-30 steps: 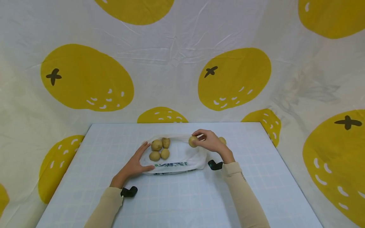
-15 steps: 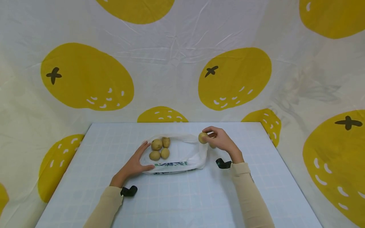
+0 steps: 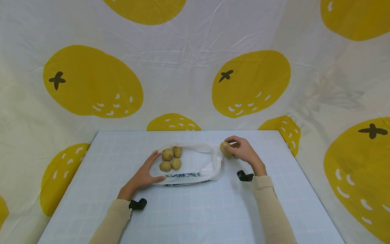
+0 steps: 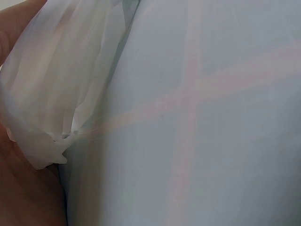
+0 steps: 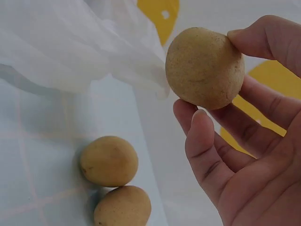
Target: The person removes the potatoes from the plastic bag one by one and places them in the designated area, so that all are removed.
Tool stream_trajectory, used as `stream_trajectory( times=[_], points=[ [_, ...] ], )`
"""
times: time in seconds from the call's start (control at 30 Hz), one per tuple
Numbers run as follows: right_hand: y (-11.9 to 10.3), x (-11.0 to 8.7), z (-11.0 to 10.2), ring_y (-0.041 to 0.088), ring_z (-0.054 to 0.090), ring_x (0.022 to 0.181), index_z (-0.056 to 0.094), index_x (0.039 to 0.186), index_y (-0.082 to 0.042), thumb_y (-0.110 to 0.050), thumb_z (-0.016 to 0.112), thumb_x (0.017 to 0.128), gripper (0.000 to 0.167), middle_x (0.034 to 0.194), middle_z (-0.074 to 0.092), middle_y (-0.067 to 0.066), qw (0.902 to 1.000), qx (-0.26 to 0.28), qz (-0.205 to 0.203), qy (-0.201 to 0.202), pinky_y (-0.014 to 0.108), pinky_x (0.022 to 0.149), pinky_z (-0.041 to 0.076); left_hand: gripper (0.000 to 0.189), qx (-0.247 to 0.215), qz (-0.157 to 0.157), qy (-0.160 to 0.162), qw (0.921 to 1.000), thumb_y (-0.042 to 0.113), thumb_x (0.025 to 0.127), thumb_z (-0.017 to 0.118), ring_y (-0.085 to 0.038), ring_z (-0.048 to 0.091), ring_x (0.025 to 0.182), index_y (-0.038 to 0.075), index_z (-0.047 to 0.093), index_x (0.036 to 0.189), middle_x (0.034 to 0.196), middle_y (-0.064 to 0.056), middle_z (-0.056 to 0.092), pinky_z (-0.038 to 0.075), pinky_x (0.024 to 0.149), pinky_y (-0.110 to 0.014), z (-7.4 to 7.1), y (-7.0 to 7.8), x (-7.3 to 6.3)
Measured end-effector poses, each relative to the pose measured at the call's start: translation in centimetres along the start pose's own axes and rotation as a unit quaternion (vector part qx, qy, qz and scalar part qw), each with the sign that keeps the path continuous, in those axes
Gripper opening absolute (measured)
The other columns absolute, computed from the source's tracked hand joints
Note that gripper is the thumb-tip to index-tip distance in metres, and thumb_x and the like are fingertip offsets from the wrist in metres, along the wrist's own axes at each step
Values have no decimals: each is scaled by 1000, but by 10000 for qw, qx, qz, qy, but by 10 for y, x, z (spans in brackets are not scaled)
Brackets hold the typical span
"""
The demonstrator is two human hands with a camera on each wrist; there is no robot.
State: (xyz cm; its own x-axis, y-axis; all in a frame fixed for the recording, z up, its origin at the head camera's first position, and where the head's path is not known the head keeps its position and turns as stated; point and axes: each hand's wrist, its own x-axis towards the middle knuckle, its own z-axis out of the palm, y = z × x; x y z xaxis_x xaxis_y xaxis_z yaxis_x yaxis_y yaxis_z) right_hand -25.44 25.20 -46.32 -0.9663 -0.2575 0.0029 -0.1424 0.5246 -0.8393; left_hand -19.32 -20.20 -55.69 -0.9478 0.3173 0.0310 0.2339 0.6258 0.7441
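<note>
My right hand [image 3: 240,149] pinches a round tan potato [image 5: 204,68] between thumb and fingertips, just past the right end of a white plastic bag [image 3: 210,169]. In the right wrist view this potato is above two others on the table, an upper potato [image 5: 109,161] and a lower potato [image 5: 123,207]; the head view mostly hides them behind the hand. The bag lies with its mouth spread wide, and several potatoes [image 3: 167,155] sit at its left side. My left hand [image 3: 143,174] rests around the bag's left end, fingers and thumb straight and spread apart.
The table [image 3: 182,217] wears a pale blue checked cloth. Behind it hangs a white curtain [image 3: 179,84] with big yellow fruit prints, close to the table's back edge. A black camera mount sits on each wrist.
My right hand has carried the potato rightward, from over the bag to beyond its right end. My left hand and the potatoes in the bag stay where they were.
</note>
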Motion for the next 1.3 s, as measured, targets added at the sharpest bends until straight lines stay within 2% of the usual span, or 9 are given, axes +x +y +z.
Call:
stream_trajectory(
  times=[0.3, 0.53, 0.6, 0.87, 1.3],
  points=[
    [15, -7, -10, 33, 68, 113, 67, 128, -11, -39, 72, 96, 42, 133, 66, 14, 9997, -143, 86, 204, 35, 86, 58, 108, -13, 11, -1, 10000, 46, 79, 86, -45, 15, 158, 16, 26, 164, 173, -17, 12, 20, 121, -72, 0, 0, 0],
    [30, -11, -21, 35, 67, 115, 66, 129, -8, -40, 70, 98, 45, 134, 65, 16, 9988, -234, 260, 336, 42, 95, 56, 108, -13, -14, -15, 10000, 47, 79, 86, -45, 14, 158, 18, 26, 164, 173, -16, 11, 20, 121, -72, 2, -2, 1],
    [34, -13, -24, 36, 67, 115, 66, 130, -7, -39, 70, 98, 45, 135, 65, 17, 9986, -234, 295, 369, 42, 95, 55, 108, 2, -33, -22, 10000, 48, 79, 86, -44, 14, 158, 19, 26, 164, 173, -15, 11, 20, 121, -71, 2, -3, 1],
    [50, -17, -35, 33, 67, 112, 64, 132, -7, -40, 69, 99, 47, 136, 63, 17, 9977, -100, 475, 483, 25, 82, 56, 108, 2, 28, 14, 10000, 48, 79, 86, -45, 15, 157, 19, 26, 164, 173, -16, 11, 20, 120, -72, 3, -5, 1],
    [65, -18, -42, 37, 65, 118, 63, 136, -5, -39, 65, 101, 49, 140, 61, 19, 9950, -344, 728, 597, 25, 84, 56, 108, -43, -6, -7, 10000, 48, 79, 86, -45, 15, 158, 19, 26, 164, 173, -16, 11, 20, 120, -72, 2, -3, 1]
  ],
)
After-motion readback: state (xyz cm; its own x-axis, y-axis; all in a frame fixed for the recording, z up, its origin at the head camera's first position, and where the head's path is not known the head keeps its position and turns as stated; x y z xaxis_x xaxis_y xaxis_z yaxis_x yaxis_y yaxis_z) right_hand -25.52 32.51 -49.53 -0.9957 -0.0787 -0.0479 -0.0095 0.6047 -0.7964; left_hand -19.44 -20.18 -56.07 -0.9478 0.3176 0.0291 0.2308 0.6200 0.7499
